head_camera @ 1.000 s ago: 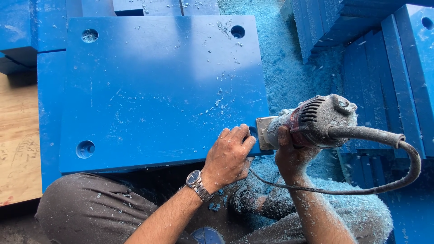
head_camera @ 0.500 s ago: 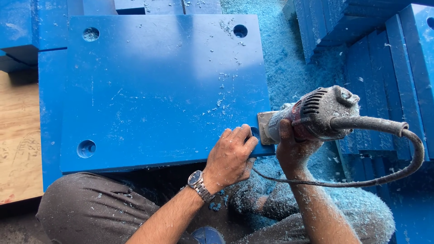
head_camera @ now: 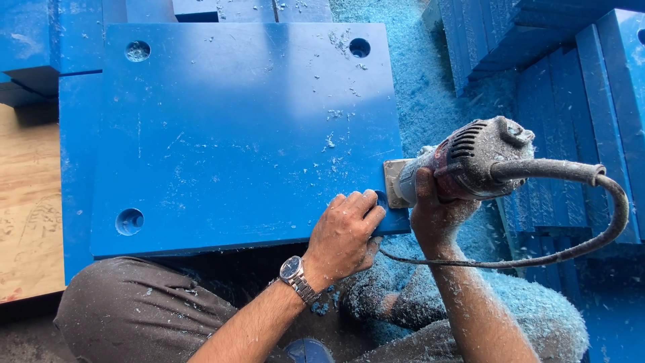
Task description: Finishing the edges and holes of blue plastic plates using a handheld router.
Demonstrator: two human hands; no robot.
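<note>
The blue plastic panel [head_camera: 242, 134] is lying flat in front of you, resting on a second blue slab [head_camera: 72, 168] that is showing along its left side, with a round hole near each corner you can see: top left, top right and bottom left. Pale shavings are scattered over its surface. At the panel's right edge, close to the near corner, the dusty handheld router [head_camera: 463, 161] is sitting with its square base plate pressed against the edge.

Your right hand [head_camera: 433, 212] is wrapping tightly around the router's body from below, fingers closed on it. Your left hand [head_camera: 342, 235] is lying on the near right corner of the panel, fingers loosely curled and pressing down just beside the base plate; it is gripping nothing. A wristwatch [head_camera: 295, 275] is showing on that wrist.

The router's grey cable [head_camera: 591, 222] is looping out to the right and curving back under your right forearm. Blue shavings [head_camera: 430, 87] are piling thickly beyond the panel's right side and over your legs. Stacked blue slabs [head_camera: 571, 101] are standing to the right, and a plywood board [head_camera: 27, 202] is lying to the left.
</note>
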